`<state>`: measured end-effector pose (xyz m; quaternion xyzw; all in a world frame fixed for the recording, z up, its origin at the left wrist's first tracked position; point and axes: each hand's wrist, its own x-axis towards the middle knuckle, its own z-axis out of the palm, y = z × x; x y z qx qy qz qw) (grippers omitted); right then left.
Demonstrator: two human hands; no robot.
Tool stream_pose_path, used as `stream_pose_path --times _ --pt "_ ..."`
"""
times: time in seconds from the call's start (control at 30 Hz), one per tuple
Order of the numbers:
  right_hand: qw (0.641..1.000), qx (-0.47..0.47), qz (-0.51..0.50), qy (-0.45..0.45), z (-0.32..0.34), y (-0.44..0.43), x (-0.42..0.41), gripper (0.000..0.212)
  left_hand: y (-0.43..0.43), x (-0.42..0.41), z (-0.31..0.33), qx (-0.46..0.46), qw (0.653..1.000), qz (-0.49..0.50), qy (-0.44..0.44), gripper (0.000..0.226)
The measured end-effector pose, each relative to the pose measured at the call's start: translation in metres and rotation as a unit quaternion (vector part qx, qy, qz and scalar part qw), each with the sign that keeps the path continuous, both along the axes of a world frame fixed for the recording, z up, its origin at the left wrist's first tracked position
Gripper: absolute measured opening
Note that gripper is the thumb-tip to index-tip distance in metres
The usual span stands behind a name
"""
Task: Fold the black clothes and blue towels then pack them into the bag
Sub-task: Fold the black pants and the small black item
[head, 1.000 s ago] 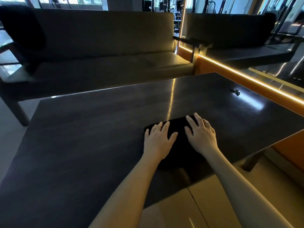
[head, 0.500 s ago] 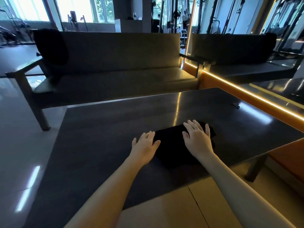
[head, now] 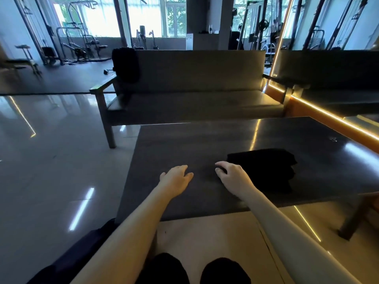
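Observation:
A folded black garment (head: 264, 167) lies on the dark table (head: 184, 144), toward its right side. My right hand (head: 231, 175) hovers just left of the garment's near-left corner, fingers loosely curled, holding nothing that I can see. My left hand (head: 176, 179) is over the bare tabletop further left, fingers relaxed and empty. Another black cloth (head: 126, 65) hangs over the left end of the bench's backrest across the table. No blue towel or bag is in view.
A long grey bench (head: 194, 99) stands behind the table. A small metal object (head: 333, 139) lies at the table's far right. An orange lit ledge (head: 328, 117) and mirror run along the right. Shiny floor opens to the left, with gym machines (head: 78, 46) beyond.
Both hands have lifted off the folded garment and shifted left of it. The view has swung up and left, showing the bench end and floor.

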<state>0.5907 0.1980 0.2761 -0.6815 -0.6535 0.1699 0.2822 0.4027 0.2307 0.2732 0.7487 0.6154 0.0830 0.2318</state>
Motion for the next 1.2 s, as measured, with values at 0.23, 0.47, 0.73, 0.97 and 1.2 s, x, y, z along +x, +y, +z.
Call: stream_pose_path --times 0.23,0.47,0.73,0.97,1.2 --pt "0.997 -0.013 0.066 0.042 -0.006 0.003 -0.035 0.036 -0.019 -0.032 -0.004 -0.008 0.998 0.062 0.011 0.054" --pt "0.988 -0.044 0.130 0.065 -0.019 0.017 -0.080 0.038 -0.026 -0.078 -0.006 -0.017 0.990 0.140 0.025 0.054" --pt "0.964 -0.082 0.246 0.051 -0.035 -0.015 -0.156 0.037 -0.094 -0.165 -0.019 -0.035 0.970 0.236 0.034 0.045" --pt "0.940 -0.098 0.323 0.047 -0.048 -0.069 -0.250 0.036 -0.153 -0.278 -0.044 -0.077 0.952 0.290 0.066 0.034" --pt "0.916 -0.130 0.378 -0.025 -0.088 -0.088 -0.319 0.036 -0.193 -0.351 -0.106 -0.119 0.949 0.282 0.077 0.039"
